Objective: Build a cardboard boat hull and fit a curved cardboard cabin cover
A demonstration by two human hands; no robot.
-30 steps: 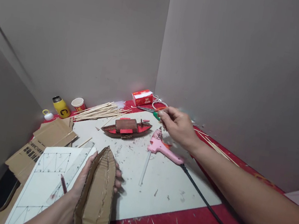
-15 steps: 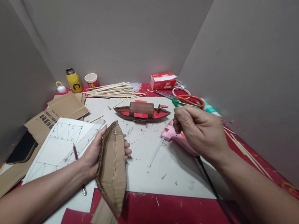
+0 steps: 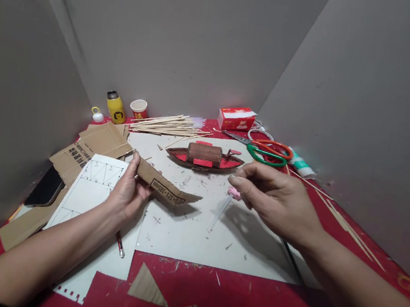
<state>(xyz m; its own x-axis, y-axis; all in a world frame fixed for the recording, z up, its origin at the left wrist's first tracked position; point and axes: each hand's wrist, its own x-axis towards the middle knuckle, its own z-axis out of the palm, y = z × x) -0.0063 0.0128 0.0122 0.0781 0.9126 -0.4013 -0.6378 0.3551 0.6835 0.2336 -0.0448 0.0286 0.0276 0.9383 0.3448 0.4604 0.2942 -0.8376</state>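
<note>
My left hand (image 3: 131, 188) is closed round one end of a cardboard boat hull (image 3: 165, 184), tipped on its side so that printed numbers show on its outer wall. My right hand (image 3: 277, 200) hovers to the right, thumb and fingers pinched together; anything between them is too small to make out. Beneath it lies a pink glue gun (image 3: 235, 193), mostly hidden by the hand, with a clear glue stick (image 3: 220, 212) at its visible end. Behind both hands, a finished-looking model boat (image 3: 204, 156) with a brown rounded cabin and red deck sits on the white sheet (image 3: 184, 242).
Wooden sticks (image 3: 170, 126), a paper cup (image 3: 138, 109) and a yellow bottle (image 3: 115, 108) stand at the back. Scissors (image 3: 266, 155) and a red tissue box (image 3: 236, 119) are back right. Cardboard pieces (image 3: 105, 139), a phone (image 3: 45, 187), a drawing (image 3: 94, 193) and a pencil (image 3: 120, 245) lie left.
The hull has been turned from showing its inside to lying on its side, with its free end swung right. My right hand has come lower and nearer, still pinched. The view has shifted slightly.
</note>
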